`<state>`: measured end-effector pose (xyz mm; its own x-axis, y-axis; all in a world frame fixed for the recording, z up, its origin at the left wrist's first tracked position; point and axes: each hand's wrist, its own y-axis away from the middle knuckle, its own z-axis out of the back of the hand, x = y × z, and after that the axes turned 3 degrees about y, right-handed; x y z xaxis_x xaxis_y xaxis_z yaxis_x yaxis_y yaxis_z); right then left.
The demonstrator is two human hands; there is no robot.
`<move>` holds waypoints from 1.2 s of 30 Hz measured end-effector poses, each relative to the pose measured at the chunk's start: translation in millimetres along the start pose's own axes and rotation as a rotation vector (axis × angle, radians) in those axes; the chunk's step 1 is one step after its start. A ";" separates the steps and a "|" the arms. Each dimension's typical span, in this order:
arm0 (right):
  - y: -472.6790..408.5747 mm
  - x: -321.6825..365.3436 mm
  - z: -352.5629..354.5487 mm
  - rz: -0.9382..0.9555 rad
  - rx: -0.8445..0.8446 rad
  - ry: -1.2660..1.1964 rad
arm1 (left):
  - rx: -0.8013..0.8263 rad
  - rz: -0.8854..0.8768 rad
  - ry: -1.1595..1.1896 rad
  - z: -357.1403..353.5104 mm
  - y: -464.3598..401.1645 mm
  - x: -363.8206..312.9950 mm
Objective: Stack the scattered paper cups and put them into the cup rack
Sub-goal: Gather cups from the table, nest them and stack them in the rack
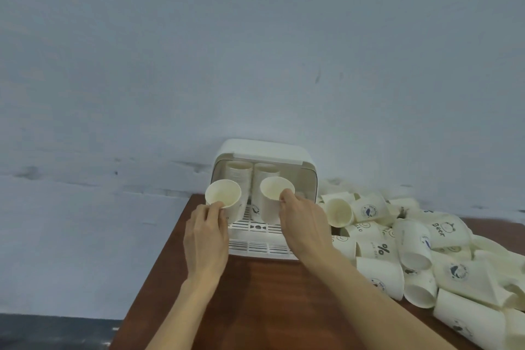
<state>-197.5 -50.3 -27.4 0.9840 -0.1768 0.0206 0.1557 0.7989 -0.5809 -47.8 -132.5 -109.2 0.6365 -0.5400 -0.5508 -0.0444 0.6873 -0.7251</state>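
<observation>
I take the cup rack [264, 159] as my reference throughout. Nearest me, in front of the rack, lies bare brown table [255, 293], over which both forearms reach. My left hand [206, 231] is at the rack's front left corner, fingers curled about a paper cup [224, 199] held upright, mouth toward me. My right hand [302, 223] is at the rack's front right, fingers and thumb pinching the near rim of a second cup [274, 202], which stands on or just above the rack's slotted tray [255, 229]; contact there I cannot confirm. I judge these cups very light, thin-walled and easily crushed or ovalled; the rolled rim is the stiffest part, so a grip at or just under the rim, with light pressure, is advisable. To the right of the rack, a loose pile of scattered cups [426, 250] lies mostly on their sides, touching one another and pressing against the rack's right side. I judge they would roll or topple if a sleeve or wrist brushed them. Inside the rack, behind the held cups, two stacks [252, 176] already stand, limiting room. Behind the rack is a blue-grey wall [255, 51].
</observation>
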 end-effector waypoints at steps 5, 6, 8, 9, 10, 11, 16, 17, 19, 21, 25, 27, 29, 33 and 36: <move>-4.5 0.8 -25.4 -0.036 0.046 -0.037 | 0.052 -0.023 -0.050 -7.7 1.2 6.9; -4.2 0.3 -29.7 -0.024 0.051 -0.035 | 0.069 -0.028 -0.068 -8.4 1.4 7.9; -2.2 -0.9 -35.8 -0.001 0.068 -0.034 | 0.099 -0.046 -0.117 -9.0 1.9 9.8; -1.5 -1.8 -37.8 0.003 0.076 -0.042 | 0.115 -0.061 -0.143 -9.2 1.6 10.6; -1.0 -2.4 -39.3 0.002 0.082 -0.051 | 0.133 -0.078 -0.171 -9.2 0.9 11.9; -0.9 -3.1 -41.2 -0.006 0.090 -0.061 | 0.152 -0.094 -0.200 -9.2 -0.4 13.5; -2.6 -2.1 -52.5 -0.057 0.175 -0.058 | 0.252 -0.150 -0.316 -9.0 -7.8 21.2; -2.8 -1.8 -54.9 -0.061 0.176 -0.058 | 0.266 -0.156 -0.326 -8.1 -7.9 21.1; -1.8 -0.9 -59.3 -0.071 0.169 -0.063 | 0.288 -0.163 -0.337 -5.6 -8.1 19.7; 0.8 -0.1 -62.9 -0.073 0.161 -0.063 | 0.303 -0.156 -0.340 -3.3 -8.9 17.1; 5.3 1.1 -69.2 -0.068 0.158 -0.038 | 0.353 -0.108 -0.351 -0.1 -10.3 13.1; 7.6 1.6 -70.8 -0.073 0.149 -0.041 | 0.386 -0.062 -0.342 1.4 -11.4 11.6; 10.5 2.1 -70.3 -0.069 0.137 -0.044 | 0.408 -0.031 -0.334 2.9 -13.5 9.2; 14.7 3.0 -65.1 -0.059 0.145 -0.023 | 0.439 0.007 -0.310 6.6 -17.5 5.1; 16.1 2.1 -62.7 -0.049 0.139 -0.022 | 0.442 0.004 -0.347 7.0 -19.1 4.1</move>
<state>-198.3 -73.9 -87.8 0.9764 -0.2059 0.0649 0.2124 0.8618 -0.4606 -39.0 -144.4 -94.8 0.8565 -0.3965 -0.3305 0.2321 0.8678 -0.4395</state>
